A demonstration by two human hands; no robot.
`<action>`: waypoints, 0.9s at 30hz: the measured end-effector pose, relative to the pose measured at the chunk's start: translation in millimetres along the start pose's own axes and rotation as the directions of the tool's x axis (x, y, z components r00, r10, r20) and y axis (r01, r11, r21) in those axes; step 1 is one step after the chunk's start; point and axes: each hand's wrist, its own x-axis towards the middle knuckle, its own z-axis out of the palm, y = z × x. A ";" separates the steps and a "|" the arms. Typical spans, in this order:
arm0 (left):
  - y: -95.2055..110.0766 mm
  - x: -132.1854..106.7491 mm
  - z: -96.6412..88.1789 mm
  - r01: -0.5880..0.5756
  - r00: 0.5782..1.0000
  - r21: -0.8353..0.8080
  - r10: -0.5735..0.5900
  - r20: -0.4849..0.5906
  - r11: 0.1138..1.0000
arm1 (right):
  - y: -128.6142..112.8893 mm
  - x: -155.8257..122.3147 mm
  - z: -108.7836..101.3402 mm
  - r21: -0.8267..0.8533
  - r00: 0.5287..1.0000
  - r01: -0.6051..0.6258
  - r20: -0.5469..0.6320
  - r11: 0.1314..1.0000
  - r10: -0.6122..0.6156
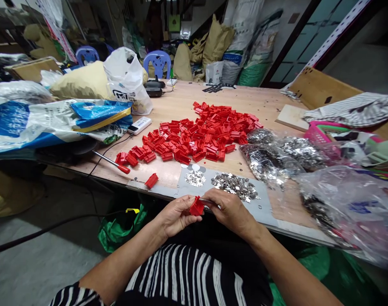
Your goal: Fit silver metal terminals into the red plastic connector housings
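My left hand (176, 216) is closed around a small red plastic housing (196, 207), held just below the table's front edge. My right hand (228, 209) pinches a small metal piece against that housing; the piece is mostly hidden by my fingers. Just beyond my hands, small silvery metal clips (234, 185) lie heaped on a grey mat (264, 208). A large heap of red plastic housings (200, 135) covers the middle of the wooden table (177, 102). One lone red housing (151, 180) lies near the front edge.
Clear bags of metal clips (276, 153) sit at the right, with a pink basket (318, 134) behind. A red-handled screwdriver (112, 162), a white power strip (139, 125) and blue-white sacks (53, 121) lie at the left. Blue chairs (157, 63) stand behind the table.
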 end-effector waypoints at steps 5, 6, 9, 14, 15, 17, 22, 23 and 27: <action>0.7 -0.4 0.7 0.005 1.000 0.005 -0.006 0.029 1.000 | -3.7 -0.1 -0.2 0.106 1.000 -0.014 -0.006 0.994 0.015; 1.2 -1.0 1.2 0.002 0.999 0.003 -0.003 0.039 1.000 | -4.7 -0.3 -1.3 0.146 0.999 -0.036 0.007 0.989 0.035; 2.6 -2.8 2.2 -0.007 0.999 0.001 0.007 0.050 1.000 | -4.9 -0.8 -6.7 0.292 0.993 -0.111 0.078 0.950 0.092; 1.3 -0.8 -0.8 -0.033 0.998 0.030 0.031 0.061 0.999 | 2.1 -1.0 -10.4 0.411 0.957 -0.280 0.052 0.868 0.285; 0.4 0.2 -1.9 -0.034 0.997 0.039 0.031 0.064 0.999 | 3.2 -0.8 -9.1 0.404 0.954 -0.289 0.048 0.868 0.296; -1.7 2.1 -4.0 -0.039 0.997 0.055 0.036 0.065 0.998 | 4.7 -0.6 -5.2 0.382 0.957 -0.283 0.049 0.880 0.287; -3.6 3.4 -6.3 -0.054 0.996 0.080 0.049 0.070 0.995 | 7.1 -1.1 4.5 0.374 0.959 -0.277 0.049 0.885 0.279; -3.2 3.2 -6.3 -0.052 0.996 0.089 0.046 0.074 0.995 | 7.7 -1.5 5.6 0.384 0.960 -0.276 0.058 0.881 0.275; -2.0 3.9 -6.0 -0.024 0.995 0.154 0.008 0.104 0.988 | 8.4 -4.0 7.1 0.397 0.963 -0.269 0.108 0.877 0.247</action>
